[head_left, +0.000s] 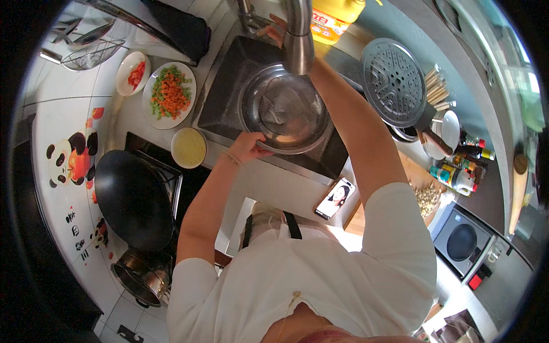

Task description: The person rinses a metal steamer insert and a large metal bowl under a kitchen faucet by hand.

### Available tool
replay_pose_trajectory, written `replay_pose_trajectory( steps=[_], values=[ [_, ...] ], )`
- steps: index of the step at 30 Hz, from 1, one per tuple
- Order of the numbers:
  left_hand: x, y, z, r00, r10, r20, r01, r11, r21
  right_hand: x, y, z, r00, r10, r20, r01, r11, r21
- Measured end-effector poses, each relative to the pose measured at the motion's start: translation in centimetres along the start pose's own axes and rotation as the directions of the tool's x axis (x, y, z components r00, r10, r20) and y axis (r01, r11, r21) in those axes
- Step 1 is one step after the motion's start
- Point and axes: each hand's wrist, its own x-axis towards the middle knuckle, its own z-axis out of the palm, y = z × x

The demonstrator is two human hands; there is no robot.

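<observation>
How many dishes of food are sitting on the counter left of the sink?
3: a small white dish of red pieces, a white plate of chopped carrot and greens, and a bowl of yellow liquid nearer the wok. Others may be hidden.

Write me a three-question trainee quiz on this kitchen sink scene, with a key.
1. True or false: the left hand grips the rim of the steel bowl in the sink.
2. Which thing lies on the counter edge nearest the person's chest? A) phone B) wok C) steamer tray
3. Fill in: the plate of chopped vegetables holds orange and ____ pieces.

Key
1. True.
2. A; the wok sits on the stove to the left, and the steamer tray lies to the right of the sink.
3. Green.

Note: the right hand reaches up behind the tap, so its grip is partly hidden.
</observation>
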Motion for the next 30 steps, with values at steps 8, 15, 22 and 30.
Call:
replay_pose_trajectory(
  steps=[8, 15, 22, 30],
  values=[
    [-1.5, -0.2, 0.9, 0.997, 0.073, 0.015, -0.073, 0.997, 0.036, 4.4, 3.3, 1.2, 0.984, -0.118, -0.130, -0.003, 0.728, -0.686],
    [-1.2, -0.6, 0.6, 0.995, 0.103, 0.014, -0.103, 0.995, 0.014, -4.0, 1.5, 0.8, 0.933, -0.266, -0.243, 0.123, 0.870, -0.478],
    [-1.6, 0.1, 0.4, 0.991, 0.130, -0.020, -0.124, 0.973, 0.196, -19.1, 3.1, 2.3, 0.983, 0.044, 0.178, 0.137, 0.466, -0.874],
    [-3.3, -0.1, 3.1, 0.982, 0.190, -0.017, -0.176, 0.934, 0.310, -15.9, 6.1, 1.2, 0.988, 0.151, -0.025, -0.063, 0.253, -0.965]
  ],
)
